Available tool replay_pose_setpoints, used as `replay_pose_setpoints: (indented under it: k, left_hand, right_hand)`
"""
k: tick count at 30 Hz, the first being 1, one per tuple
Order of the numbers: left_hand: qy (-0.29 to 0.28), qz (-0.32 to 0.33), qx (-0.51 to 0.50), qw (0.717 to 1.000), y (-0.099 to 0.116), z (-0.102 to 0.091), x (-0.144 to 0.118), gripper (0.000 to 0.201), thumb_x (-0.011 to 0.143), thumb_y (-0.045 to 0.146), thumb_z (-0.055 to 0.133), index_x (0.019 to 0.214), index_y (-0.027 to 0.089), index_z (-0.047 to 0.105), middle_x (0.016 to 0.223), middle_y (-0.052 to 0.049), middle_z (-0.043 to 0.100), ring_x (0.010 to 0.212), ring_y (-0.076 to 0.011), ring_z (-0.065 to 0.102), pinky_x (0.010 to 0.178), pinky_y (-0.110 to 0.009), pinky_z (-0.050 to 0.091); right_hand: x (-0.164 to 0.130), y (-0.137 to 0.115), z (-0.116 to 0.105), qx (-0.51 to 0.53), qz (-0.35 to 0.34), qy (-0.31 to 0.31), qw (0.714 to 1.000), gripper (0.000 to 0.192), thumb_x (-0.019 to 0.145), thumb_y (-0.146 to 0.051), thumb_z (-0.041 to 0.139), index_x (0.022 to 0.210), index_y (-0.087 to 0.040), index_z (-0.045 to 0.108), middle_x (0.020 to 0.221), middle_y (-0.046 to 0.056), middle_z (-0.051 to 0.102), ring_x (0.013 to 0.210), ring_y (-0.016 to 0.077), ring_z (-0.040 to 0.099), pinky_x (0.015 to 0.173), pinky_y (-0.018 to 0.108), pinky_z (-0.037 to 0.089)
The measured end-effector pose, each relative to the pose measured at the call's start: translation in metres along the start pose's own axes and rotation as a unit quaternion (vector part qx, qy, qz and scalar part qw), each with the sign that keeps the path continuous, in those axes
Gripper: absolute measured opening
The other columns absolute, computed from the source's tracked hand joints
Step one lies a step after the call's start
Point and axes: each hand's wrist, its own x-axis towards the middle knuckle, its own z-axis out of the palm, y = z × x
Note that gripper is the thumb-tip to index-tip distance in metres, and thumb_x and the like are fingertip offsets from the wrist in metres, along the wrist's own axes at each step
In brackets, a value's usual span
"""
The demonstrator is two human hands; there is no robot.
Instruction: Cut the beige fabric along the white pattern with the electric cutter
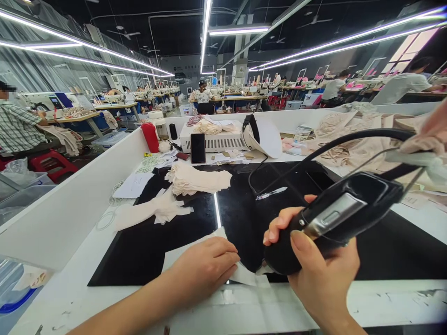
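Observation:
My right hand (pixel 323 274) is wrapped round a black corded handheld power tool (pixel 335 218) with a metal plate on its side. The tool tilts down to the left, and its tip meets the right end of a pale fabric piece (pixel 181 253) near the table's front edge. My left hand (pixel 207 265) lies flat on that fabric, fingers close together, just left of the tip. Beyond it, a stack of cream fabric pieces (pixel 199 179) and a looser cream bundle (pixel 150 211) rest on the black mat (pixel 118 260).
Behind the mat stand a white vented box (pixel 216 143), a phone (pixel 198 148) and a white visor (pixel 270 137). A pen (pixel 271 193) lies mid-mat. The tool's black cord (pixel 349 135) arches right, past a blurred hand-like shape. Beige fabric (pixel 366 125) is heaped at right; a low white wall (pixel 87 195) runs left.

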Motion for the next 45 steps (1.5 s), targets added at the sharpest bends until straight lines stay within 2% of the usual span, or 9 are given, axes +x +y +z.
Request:
replay_pose_setpoints:
  k: [5,10,16,22,29,36,40,45]
  left_hand:
    - [-0.043,-0.008,-0.002,0.999,0.004,0.01,-0.005,0.02,0.111,0.02,0.047,0.113,0.015,0.066,0.104,-0.009,0.068,0.098,-0.0223,0.066,0.085,-0.032,0.059]
    - [-0.056,-0.007,-0.011,0.998,0.003,0.004,-0.012,0.02,0.112,0.018,0.045,0.117,0.015,0.065,0.107,-0.009,0.068,0.099,-0.0217,0.065,0.087,-0.031,0.057]
    - [-0.087,-0.038,-0.012,0.995,0.009,0.002,-0.015,0.019,0.109,0.016,0.051,0.123,0.017,0.064,0.112,-0.009,0.065,0.104,-0.0229,0.063,0.086,-0.032,0.057]
    - [-0.078,-0.035,-0.008,0.996,0.009,0.005,-0.018,0.019,0.108,0.013,0.05,0.122,0.017,0.063,0.112,-0.009,0.064,0.104,-0.0228,0.062,0.088,-0.031,0.057]
    - [-0.064,-0.031,0.005,0.997,0.009,0.009,-0.017,0.019,0.108,0.013,0.051,0.122,0.016,0.063,0.112,-0.009,0.064,0.104,-0.0231,0.062,0.088,-0.032,0.057]
    - [-0.052,-0.028,0.005,0.998,0.009,0.01,-0.018,0.02,0.108,0.015,0.049,0.122,0.016,0.063,0.113,-0.01,0.064,0.103,-0.023,0.061,0.089,-0.032,0.057]
    - [-0.045,-0.046,0.015,0.998,0.01,0.01,-0.017,0.019,0.108,0.018,0.053,0.12,0.019,0.067,0.114,-0.011,0.061,0.105,-0.0254,0.06,0.089,-0.035,0.058]
    - [-0.05,-0.07,0.007,0.996,0.012,0.006,-0.017,0.019,0.107,0.02,0.056,0.12,0.022,0.069,0.116,-0.011,0.059,0.102,-0.0254,0.059,0.09,-0.038,0.058]
  right_hand:
    - [-0.007,-0.001,-0.007,-0.002,-0.014,-0.01,1.0,0.041,0.088,-0.03,0.082,0.123,-0.03,0.06,0.082,-0.002,0.069,0.058,0.0163,0.066,0.052,0.032,0.059]
    - [-0.008,0.001,-0.008,0.001,-0.015,-0.01,1.0,0.037,0.088,-0.029,0.082,0.118,-0.03,0.061,0.084,-0.002,0.07,0.059,0.0161,0.067,0.052,0.031,0.058]
    - [-0.008,0.0,-0.008,0.001,-0.01,-0.007,1.0,0.037,0.088,-0.029,0.083,0.117,-0.029,0.061,0.083,-0.002,0.069,0.059,0.0157,0.066,0.053,0.031,0.059]
    - [-0.005,0.0,-0.007,0.003,-0.005,-0.006,1.0,0.04,0.087,-0.03,0.083,0.12,-0.029,0.06,0.084,-0.002,0.068,0.059,0.0163,0.066,0.053,0.032,0.059]
    - [-0.001,0.01,0.008,0.024,0.002,-0.015,1.0,0.028,0.088,-0.031,0.082,0.104,-0.028,0.059,0.087,-0.003,0.068,0.062,0.015,0.066,0.054,0.031,0.058]
    - [-0.001,0.019,0.01,0.014,-0.015,-0.033,0.999,0.027,0.091,-0.025,0.078,0.11,-0.028,0.058,0.088,-0.002,0.069,0.061,0.0144,0.067,0.054,0.03,0.06]
    - [0.0,0.018,0.012,0.012,-0.011,-0.037,0.999,0.026,0.092,-0.023,0.077,0.11,-0.029,0.059,0.088,-0.003,0.069,0.061,0.0142,0.067,0.052,0.029,0.058]
    - [0.0,0.02,0.017,0.028,0.007,-0.02,0.999,0.037,0.09,-0.027,0.08,0.121,-0.029,0.059,0.087,-0.003,0.067,0.064,0.0144,0.066,0.057,0.031,0.059]
